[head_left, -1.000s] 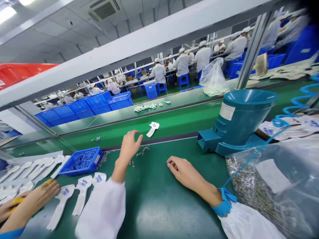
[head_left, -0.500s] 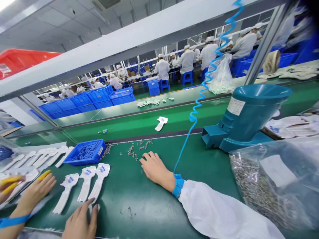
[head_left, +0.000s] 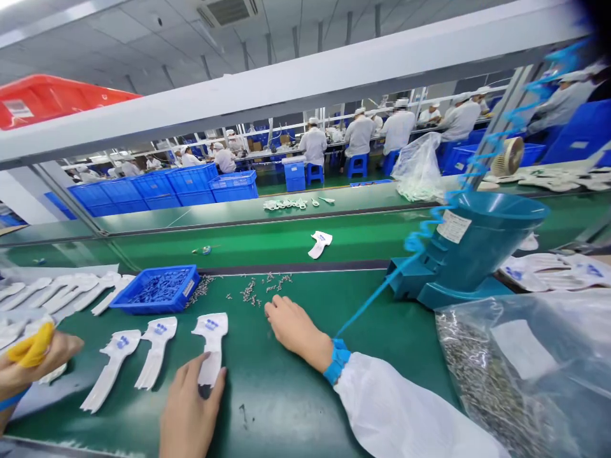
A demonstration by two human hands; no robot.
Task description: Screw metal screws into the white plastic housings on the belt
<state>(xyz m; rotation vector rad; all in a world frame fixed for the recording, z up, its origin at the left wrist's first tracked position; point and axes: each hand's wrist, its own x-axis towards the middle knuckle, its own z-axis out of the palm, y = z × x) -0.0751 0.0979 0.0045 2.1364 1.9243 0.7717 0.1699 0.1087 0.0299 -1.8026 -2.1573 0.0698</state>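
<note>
White pieces (head_left: 212, 343) bear blue dot patterns; the tray (head_left: 155, 289) is bright blue, the desk (head_left: 281, 407) dark green, the hopper (head_left: 487, 242) teal, the wrist strap (head_left: 338, 361) blue, a co-worker's finger cot (head_left: 31, 345) yellow.

The left hand (head_left: 191, 407) stretches forward, fingers apart; the right hand (head_left: 296, 331) rests palm-down.

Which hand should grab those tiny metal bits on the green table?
Probably the right hand: it rests right beside the metal bits. The left hand is farther away, on a white blue-printed piece.
</note>
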